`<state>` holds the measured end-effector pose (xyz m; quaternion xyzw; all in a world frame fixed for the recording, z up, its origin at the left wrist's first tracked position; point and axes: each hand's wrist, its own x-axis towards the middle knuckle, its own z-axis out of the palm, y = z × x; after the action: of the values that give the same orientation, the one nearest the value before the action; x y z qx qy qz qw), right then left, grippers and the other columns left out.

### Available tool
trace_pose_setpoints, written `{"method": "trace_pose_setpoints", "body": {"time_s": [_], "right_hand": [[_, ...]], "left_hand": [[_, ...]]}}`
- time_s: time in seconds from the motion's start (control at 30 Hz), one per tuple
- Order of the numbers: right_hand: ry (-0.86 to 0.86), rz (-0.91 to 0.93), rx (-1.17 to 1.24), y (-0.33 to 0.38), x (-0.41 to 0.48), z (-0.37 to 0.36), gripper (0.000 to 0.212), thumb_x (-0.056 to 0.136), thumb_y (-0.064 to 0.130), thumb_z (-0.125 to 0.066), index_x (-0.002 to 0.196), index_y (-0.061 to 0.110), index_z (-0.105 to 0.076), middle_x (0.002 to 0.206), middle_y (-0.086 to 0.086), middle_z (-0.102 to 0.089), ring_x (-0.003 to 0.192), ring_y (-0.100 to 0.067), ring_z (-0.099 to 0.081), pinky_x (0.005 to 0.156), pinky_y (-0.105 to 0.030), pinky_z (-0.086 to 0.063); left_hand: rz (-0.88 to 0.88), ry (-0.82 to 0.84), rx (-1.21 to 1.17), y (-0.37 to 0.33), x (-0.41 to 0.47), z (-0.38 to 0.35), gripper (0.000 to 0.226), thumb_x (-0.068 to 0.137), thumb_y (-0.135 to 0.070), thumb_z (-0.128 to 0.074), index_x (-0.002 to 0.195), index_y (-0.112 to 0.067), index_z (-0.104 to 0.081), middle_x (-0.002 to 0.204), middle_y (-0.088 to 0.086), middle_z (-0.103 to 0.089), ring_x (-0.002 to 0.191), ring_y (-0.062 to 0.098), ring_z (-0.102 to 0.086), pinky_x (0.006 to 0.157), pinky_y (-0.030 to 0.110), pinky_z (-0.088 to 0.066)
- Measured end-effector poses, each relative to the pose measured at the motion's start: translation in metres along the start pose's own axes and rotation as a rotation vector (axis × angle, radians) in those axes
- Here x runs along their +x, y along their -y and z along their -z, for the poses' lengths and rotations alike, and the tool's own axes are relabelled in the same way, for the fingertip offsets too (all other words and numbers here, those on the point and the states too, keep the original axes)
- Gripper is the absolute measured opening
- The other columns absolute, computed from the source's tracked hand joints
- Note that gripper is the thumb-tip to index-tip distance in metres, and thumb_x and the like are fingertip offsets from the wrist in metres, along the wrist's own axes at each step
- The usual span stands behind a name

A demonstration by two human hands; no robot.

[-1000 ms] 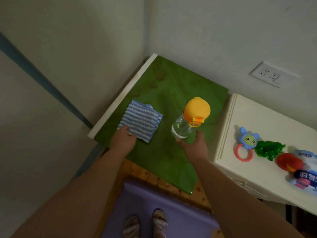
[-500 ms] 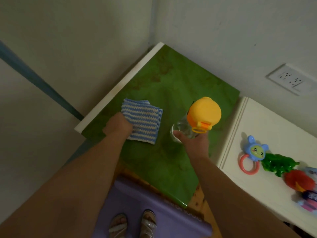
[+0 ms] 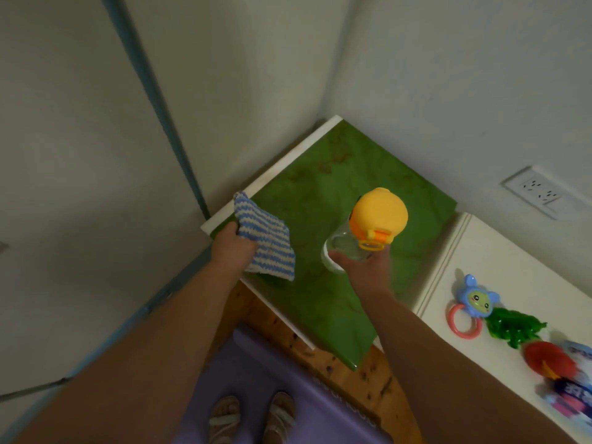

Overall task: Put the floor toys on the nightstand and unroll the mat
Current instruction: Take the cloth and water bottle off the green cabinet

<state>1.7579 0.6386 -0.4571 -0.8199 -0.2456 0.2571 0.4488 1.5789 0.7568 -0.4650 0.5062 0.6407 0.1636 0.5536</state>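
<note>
1. Head view. Left hand [image 3: 233, 249]: clenched on a blue-and-white striped cloth [image 3: 267, 243], lifted above the near left corner of the green-topped table [image 3: 339, 193]; the cloth hangs down from the grip.
2. Right hand [image 3: 363, 267]: palm up, fingers curled under and around a clear bottle [image 3: 344, 251] with a yellow duck-shaped cap [image 3: 379, 216], raised above the table's middle.
3. White nightstand [image 3: 499, 257]: stands just beside the table's right edge, against the wall.
4. Toys on the nightstand, in a row toward its near right edge: blue rattle with pink ring [image 3: 474, 304], green toy [image 3: 514, 328] touching it, red toy [image 3: 549, 363], and a blue-and-white packet [image 3: 573, 389] cut off by the frame.
5. Purple mat [image 3: 256, 373]: lies on the floor before the table, under two sandalled feet [image 3: 253, 418].
6. Wall socket [image 3: 538, 192]: above the nightstand.
</note>
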Motion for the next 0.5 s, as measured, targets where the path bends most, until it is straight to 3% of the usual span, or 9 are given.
{"method": "trace_pose_setpoints", "body": {"time_s": [0.1,0.2,0.33,0.5], "right_hand": [[0.048,0.067,0.038,0.02,-0.016,-0.018,0.07,0.062,0.004,-0.083,0.122,-0.002,-0.049,0.118,-0.014,-0.062,0.106,-0.026,-0.059,0.083,-0.024,-0.045],[0.124,0.097,0.021,0.038,-0.048,-0.045,0.073,0.062,0.007,-0.083,0.125,0.0,-0.048,0.118,-0.013,-0.062,0.106,-0.025,-0.059,0.086,-0.031,-0.047],[0.182,0.151,0.032,0.05,-0.1,-0.084,0.074,0.063,0.008,-0.083,0.127,-0.001,-0.047,0.117,-0.009,-0.061,0.103,-0.02,-0.057,0.084,-0.023,-0.043],[0.234,0.104,-0.022,0.032,-0.193,-0.13,0.064,0.065,0.014,-0.082,0.119,-0.001,-0.051,0.105,-0.012,-0.067,0.097,-0.027,-0.064,0.084,-0.04,-0.051]], "left_hand": [[0.024,-0.019,-0.02,0.018,-0.017,0.03,0.035,0.086,-0.005,-0.057,0.12,-0.008,-0.054,0.118,0.014,-0.06,0.091,0.021,-0.055,0.076,0.03,-0.043],[0.07,-0.076,-0.037,0.043,-0.037,0.066,0.034,0.084,-0.004,-0.059,0.118,-0.006,-0.056,0.118,0.016,-0.061,0.088,0.022,-0.056,0.074,0.03,-0.044],[0.109,-0.104,-0.049,0.086,-0.066,0.11,0.038,0.083,-0.006,-0.062,0.12,-0.004,-0.054,0.121,0.019,-0.06,0.104,0.032,-0.059,0.082,0.035,-0.047],[0.145,-0.066,-0.04,0.172,-0.123,0.17,0.035,0.085,-0.004,-0.058,0.12,-0.006,-0.054,0.12,0.015,-0.06,0.091,0.021,-0.058,0.073,0.027,-0.046]]}}
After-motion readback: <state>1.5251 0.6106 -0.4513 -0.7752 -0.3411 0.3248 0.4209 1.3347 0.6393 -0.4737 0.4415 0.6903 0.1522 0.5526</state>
